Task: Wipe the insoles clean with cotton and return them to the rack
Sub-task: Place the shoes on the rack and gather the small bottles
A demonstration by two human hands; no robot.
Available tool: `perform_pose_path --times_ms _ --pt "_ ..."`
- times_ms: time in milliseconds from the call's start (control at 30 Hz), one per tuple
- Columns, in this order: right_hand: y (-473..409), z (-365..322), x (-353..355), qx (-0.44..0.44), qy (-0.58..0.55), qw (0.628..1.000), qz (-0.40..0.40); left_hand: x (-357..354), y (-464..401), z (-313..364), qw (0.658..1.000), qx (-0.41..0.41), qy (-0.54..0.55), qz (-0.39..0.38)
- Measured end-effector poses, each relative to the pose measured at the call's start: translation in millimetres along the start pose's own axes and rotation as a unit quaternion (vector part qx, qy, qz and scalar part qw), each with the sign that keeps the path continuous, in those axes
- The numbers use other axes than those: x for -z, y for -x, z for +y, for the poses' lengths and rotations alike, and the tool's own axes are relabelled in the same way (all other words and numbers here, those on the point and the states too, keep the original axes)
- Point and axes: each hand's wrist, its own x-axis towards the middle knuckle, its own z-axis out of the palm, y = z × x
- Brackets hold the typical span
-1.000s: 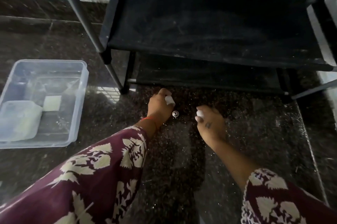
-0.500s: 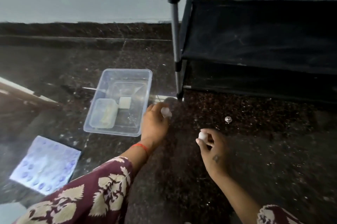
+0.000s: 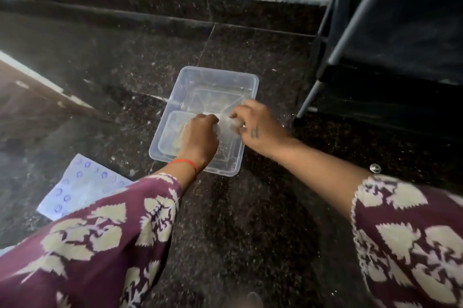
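Note:
Both hands hover over a clear plastic tub (image 3: pixel 186 74) on the dark stone floor. My left hand (image 3: pixel 200 136) curls around a small white cotton wad (image 3: pixel 217 129), mostly hidden by the fingers. My right hand (image 3: pixel 255 123) pinches another white cotton ball (image 3: pixel 235 125) over the tub's right side. A smaller clear inner container (image 3: pixel 170 132) lies in the tub's left part, partly covered by my left hand. The black shoe rack (image 3: pixel 390 39) stands at the upper right. No insoles are visible.
A white sheet with blue round marks (image 3: pixel 80 184) lies on the floor left of my left sleeve. A small shiny round object (image 3: pixel 375 168) sits on the floor near my right forearm. The wall and dark skirting run along the top.
Both hands have moved left, away from the floor in front of the rack, to over the clear tub, each still holding its cotton. The view has swung left with them.

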Motion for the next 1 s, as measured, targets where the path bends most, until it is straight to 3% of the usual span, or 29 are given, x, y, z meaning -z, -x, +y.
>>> perform_pose_path --times_ms 167,300,433,733,833,1000 --pt "-34.6 -0.7 -19.8 0.018 0.159 0.973 -0.164 -15.7 -10.2 -10.4 0.997 -0.015 -0.058 -0.042" --pt "-35.2 -4.8 -29.7 0.009 0.232 0.952 -0.198 -20.7 -11.6 -16.3 0.993 -0.013 -0.101 -0.053" --pt "-31.5 -5.0 -32.0 0.007 0.223 0.954 -0.198 -21.1 -6.8 -17.3 0.991 -0.009 -0.116 -0.067" --pt "2.0 13.2 14.7 0.031 0.043 0.997 -0.058 8.0 19.9 25.2 0.999 0.009 0.027 0.030" --pt "34.6 29.6 39.4 0.016 0.010 1.000 0.004 5.2 32.2 56.4 0.995 -0.033 0.071 0.064" --pt "104.7 80.9 67.4 -0.085 0.007 0.992 0.095 -28.0 55.9 103.9 0.989 -0.124 0.076 0.024"
